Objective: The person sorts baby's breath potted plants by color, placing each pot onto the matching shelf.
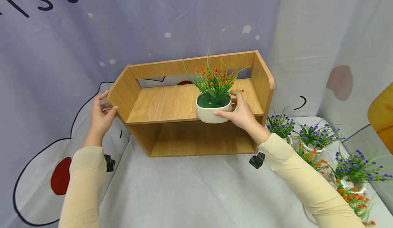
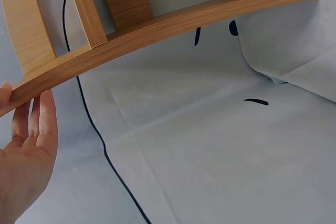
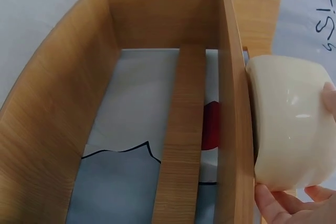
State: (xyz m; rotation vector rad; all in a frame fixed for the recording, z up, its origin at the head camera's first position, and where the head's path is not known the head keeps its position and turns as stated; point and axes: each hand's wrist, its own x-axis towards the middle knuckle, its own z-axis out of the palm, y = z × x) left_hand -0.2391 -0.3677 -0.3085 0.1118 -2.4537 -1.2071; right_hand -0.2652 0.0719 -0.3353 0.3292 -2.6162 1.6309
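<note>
A two-tier wooden shelf (image 1: 159,103) stands against the curtain in the head view. My right hand (image 1: 241,113) grips a white oval pot (image 1: 214,114) by its right end, thumb in front and fingers behind. Green stems with small orange flowers (image 1: 216,81) rise upright from the pot. The pot is at the front edge of the upper board; in the right wrist view its smooth side lies close beside that board (image 3: 235,103). With thumb and fingers on either side, my left hand (image 1: 102,115) pinches the edge of the shelf's left side panel (image 2: 68,72).
To the right of the shelf, several white pots with purple flowers (image 1: 356,165) and orange flowers (image 1: 317,161) stand on the white-covered table (image 1: 196,190). A printed curtain (image 1: 184,19) hangs behind the shelf. The shelf's right side panel (image 1: 264,81) rises beside the right hand.
</note>
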